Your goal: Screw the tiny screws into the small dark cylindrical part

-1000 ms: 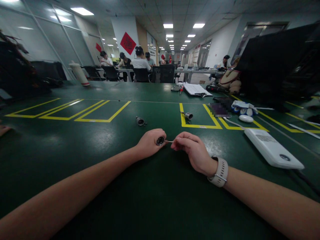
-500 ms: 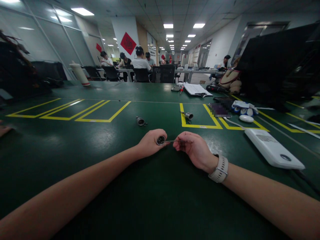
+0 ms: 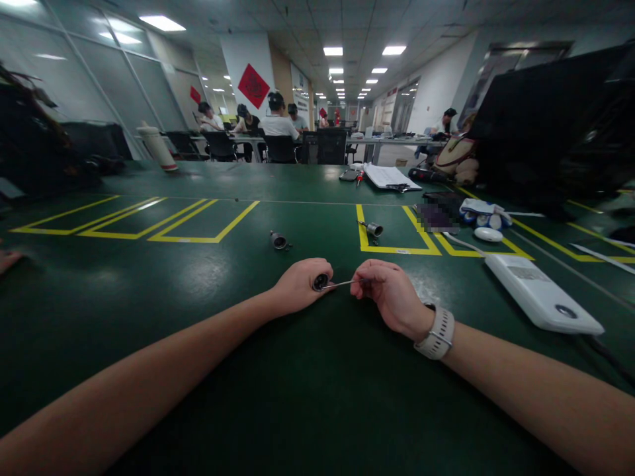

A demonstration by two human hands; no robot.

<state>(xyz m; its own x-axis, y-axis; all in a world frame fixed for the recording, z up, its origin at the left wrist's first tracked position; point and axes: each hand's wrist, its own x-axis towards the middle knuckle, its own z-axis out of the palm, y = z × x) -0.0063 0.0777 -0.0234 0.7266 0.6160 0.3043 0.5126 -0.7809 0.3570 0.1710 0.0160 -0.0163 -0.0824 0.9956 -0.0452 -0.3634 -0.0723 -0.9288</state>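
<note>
My left hand (image 3: pixel 303 285) is closed around a small cup-shaped metal part (image 3: pixel 320 282), its dark hollow end turned toward me. In my right hand (image 3: pixel 384 291) a thin metal rod (image 3: pixel 342 284) is pinched between thumb and fingers. The rod reaches left to the mouth of the metal part; whether its tip touches the inside is too small to tell. Just beyond my hands lies a second metal cup (image 3: pixel 279 241) on its side, with tiny pieces beside it. A third metal cup with a stem (image 3: pixel 376 229) rests inside a yellow-taped outline.
The green table (image 3: pixel 198 357) carries yellow tape outlines. On the right are a white power bank (image 3: pixel 543 294) with a cable, a white mouse-like object (image 3: pixel 489 235) and gloves (image 3: pixel 483 213). Papers (image 3: pixel 389 177) and a bottle (image 3: pixel 157 149) stand farther back. Another person's hand (image 3: pixel 8 259) shows at left.
My right hand has shifted slightly right and away from the left one, showing a little more of the rod. The metal part in my left hand has turned slightly.
</note>
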